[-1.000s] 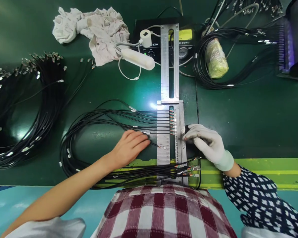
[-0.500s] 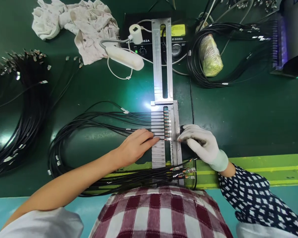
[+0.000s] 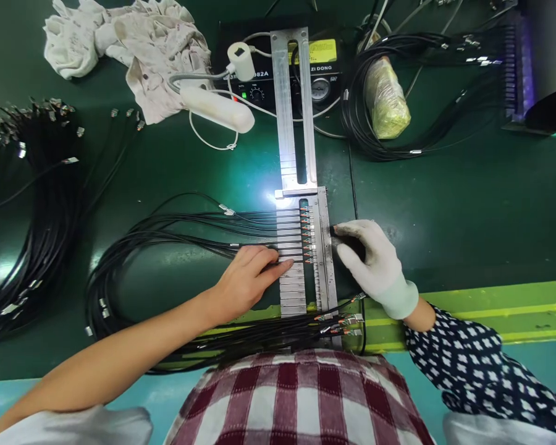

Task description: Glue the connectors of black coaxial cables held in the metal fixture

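The left hand (image 3: 250, 281) was laid over the nearest of the black cables (image 3: 134, 240) in the metal rack (image 3: 325, 259); whether it was gripped or merely touched could not be told. Their ends were lined up right of its fingertips and beyond. The gloved right hand (image 3: 370, 262) was held half-curled beside the rack, thumb parted from fingers. Another bundle (image 3: 269, 330) was set nearer the body than both hands.

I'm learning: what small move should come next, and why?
Probably the bare left hand should take another thin black cable from the near bundle: its fingertips are at the near end of the cable row on the slotted silver metal plate, whose next slots look bare.
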### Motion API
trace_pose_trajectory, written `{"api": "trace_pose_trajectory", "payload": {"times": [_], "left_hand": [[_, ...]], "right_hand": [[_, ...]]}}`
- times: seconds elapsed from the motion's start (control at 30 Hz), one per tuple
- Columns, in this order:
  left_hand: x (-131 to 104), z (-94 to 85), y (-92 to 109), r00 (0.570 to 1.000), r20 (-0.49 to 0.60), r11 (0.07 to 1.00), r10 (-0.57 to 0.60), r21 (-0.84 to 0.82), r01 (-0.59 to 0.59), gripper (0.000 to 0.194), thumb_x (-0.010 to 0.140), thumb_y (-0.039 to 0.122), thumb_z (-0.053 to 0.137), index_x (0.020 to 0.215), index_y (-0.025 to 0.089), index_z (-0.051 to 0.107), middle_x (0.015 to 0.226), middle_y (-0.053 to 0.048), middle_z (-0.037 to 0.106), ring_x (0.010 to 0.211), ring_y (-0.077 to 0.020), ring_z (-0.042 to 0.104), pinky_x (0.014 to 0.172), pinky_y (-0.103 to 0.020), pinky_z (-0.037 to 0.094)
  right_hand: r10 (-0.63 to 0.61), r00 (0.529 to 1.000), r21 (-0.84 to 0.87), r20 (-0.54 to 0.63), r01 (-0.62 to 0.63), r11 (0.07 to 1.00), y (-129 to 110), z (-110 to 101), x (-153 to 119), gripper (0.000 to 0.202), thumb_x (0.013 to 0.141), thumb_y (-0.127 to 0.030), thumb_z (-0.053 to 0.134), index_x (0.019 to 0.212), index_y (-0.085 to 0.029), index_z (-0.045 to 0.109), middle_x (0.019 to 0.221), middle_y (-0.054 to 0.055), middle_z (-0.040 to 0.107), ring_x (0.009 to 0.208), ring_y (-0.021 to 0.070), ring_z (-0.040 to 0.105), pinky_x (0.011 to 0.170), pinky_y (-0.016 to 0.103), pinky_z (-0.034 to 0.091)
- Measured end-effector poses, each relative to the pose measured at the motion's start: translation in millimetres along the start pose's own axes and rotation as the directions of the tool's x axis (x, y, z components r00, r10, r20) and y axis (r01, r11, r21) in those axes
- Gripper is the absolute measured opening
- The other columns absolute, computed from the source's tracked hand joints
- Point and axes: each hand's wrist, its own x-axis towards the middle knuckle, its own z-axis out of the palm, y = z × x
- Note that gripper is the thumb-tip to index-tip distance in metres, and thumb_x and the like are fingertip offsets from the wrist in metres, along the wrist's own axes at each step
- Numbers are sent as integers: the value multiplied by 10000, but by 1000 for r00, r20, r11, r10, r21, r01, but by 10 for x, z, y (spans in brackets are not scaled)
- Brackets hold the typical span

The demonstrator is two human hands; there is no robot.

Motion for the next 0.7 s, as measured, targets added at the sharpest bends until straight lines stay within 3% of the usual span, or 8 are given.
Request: {"api": "trace_pose_trajectory", "payload": {"times": [0.17,0.33,0.5,0.6,0.7], "left_hand": [[-101,-19,79,996,84,983,15,183,-31,384,975,81,421,1321,124,583,812,-42,595,743,-187,490,693,-342,339],[-116,2,123,994,109,953,-10,303,-24,398,989,73,391,1330,114,591,866,-57,639,815,-195,541,754,-356,336],[95,25,-12,986,127,928,-109,369,55,420,996,85,405,1378,143,567,932,-73,651,896,-221,571,767,-368,335],[96,-133,50,962,162,956,-218,233,177,374,1047,209,389,1392,159,523,1041,-90,656,958,-232,579,776,-359,369],[-256,-342,320,919,271,954,-286,-15,301,556,997,575,478,1332,131,496,1184,-127,627,1041,-253,578,847,-368,443]], "right_hand": [[3,990,-336,143,46,941,-39,131,85,384,1009,-491,514,1194,-179,640,743,39,593,753,277,580,835,474,423],[42,992,-417,119,12,909,-115,252,237,292,1018,-329,442,1134,-147,638,725,39,620,681,247,603,757,390,396],[84,996,-504,20,-62,862,-25,293,462,276,1002,-313,445,1136,-155,627,759,52,669,731,268,641,734,359,389],[102,995,-512,2,-87,855,51,284,560,264,989,-330,467,1119,-165,627,775,46,689,745,272,652,750,364,392],[104,994,-455,17,-85,886,88,250,572,290,974,-399,518,1122,-175,630,794,34,697,749,264,654,761,364,409]]}}
